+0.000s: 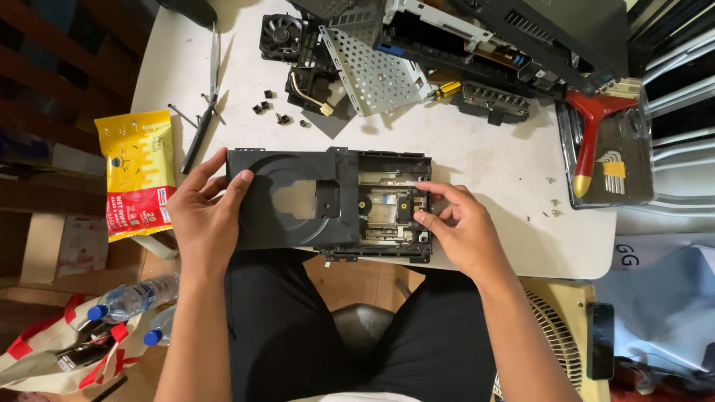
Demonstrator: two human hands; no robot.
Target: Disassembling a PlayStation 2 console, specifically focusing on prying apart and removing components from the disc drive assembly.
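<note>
A black disc drive unit (298, 205) lies flat at the near edge of the white table (491, 160), its right half open to show a ribbon cable and small metal parts. My left hand (201, 212) grips the unit's left edge, thumb on top. My right hand (458, 227) rests on the right end, with thumb and forefinger pinched at a small part inside the open mechanism (406, 205).
Behind lie a perforated metal plate (372, 67), a small fan (281, 33), loose black bits (272, 110), a yellow-handled screwdriver (445, 89), tweezers (201, 126), a black chassis (521, 37). A clear tray (633, 160) holds red tools. A yellow wipes pack (138, 171) overhangs the table's left edge.
</note>
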